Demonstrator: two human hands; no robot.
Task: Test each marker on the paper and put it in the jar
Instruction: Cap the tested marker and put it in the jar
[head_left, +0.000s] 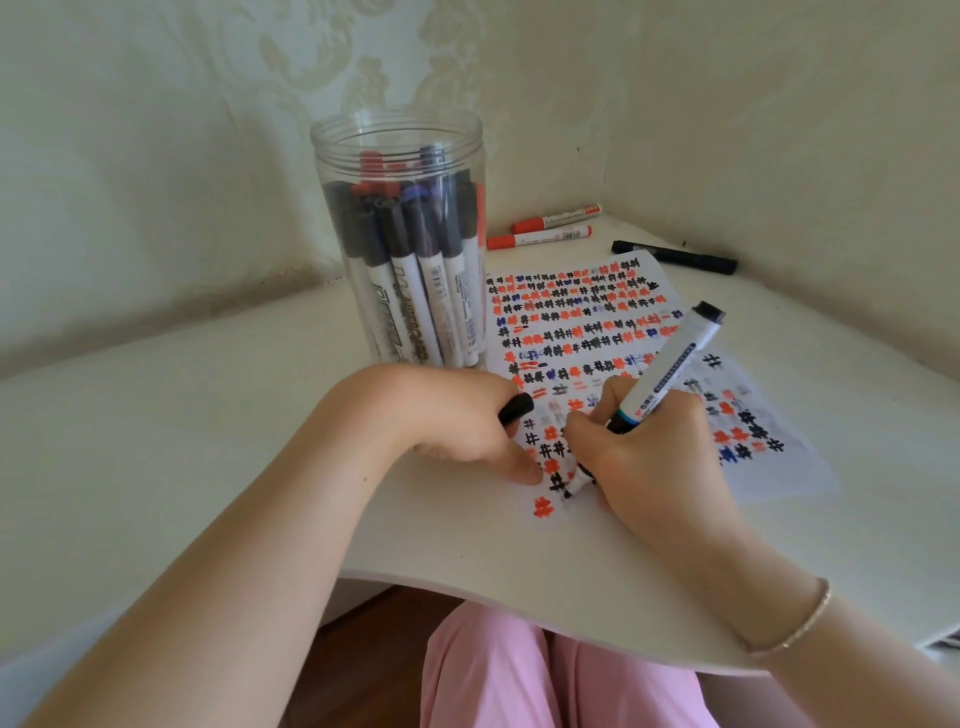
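Tall clear plastic jar (400, 156), packed with markers. Left hand (467, 421), fingers curled round black cap (515, 408), resting on hash-marked white paper sheet (613, 291). Right hand (649, 457) gripping white-barrelled black marker (670, 358) (tip on paper). Beyond: two red markers (545, 228), black marker (675, 256).

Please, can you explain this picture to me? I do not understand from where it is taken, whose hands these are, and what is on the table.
A camera on the person's head looks down at their own hands. The right hand holds a black marker, tip on the paper covered with test marks. The left hand holds its black cap. On the white table stands a clear jar with markers inside; two red markers and another black marker lie behind the paper.
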